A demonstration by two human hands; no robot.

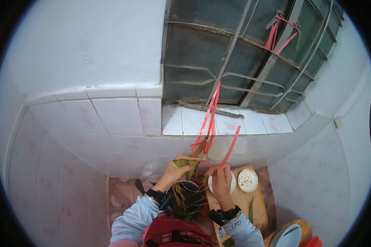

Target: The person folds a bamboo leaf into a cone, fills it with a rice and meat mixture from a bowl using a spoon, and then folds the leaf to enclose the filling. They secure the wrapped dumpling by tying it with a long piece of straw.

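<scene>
My left hand (pixel 172 172) grips a green leaf-wrapped packet (pixel 189 174), which looks like a zongzi, close below the tiled sill. A pink-red plastic strip (pixel 230 147) is pinched in my right hand (pixel 223 182), its free end sticking up and to the right. The strip seems to run across to the packet, though the fingers partly hide where it meets the leaf. More red strips (pixel 214 105) hang from a window bar down to just above the packet, with a brownish piece (pixel 199 148) among them.
Below my hands stands a dark container (pixel 188 197) with straw-like strands (pixel 180 195). To its right, a wooden board (pixel 259 213) bears two white plates, one speckled (pixel 248 180), and a leaf (pixel 250 210). A light-blue basin (pixel 286 237) sits lower right. Window bars (pixel 232 49) rise ahead.
</scene>
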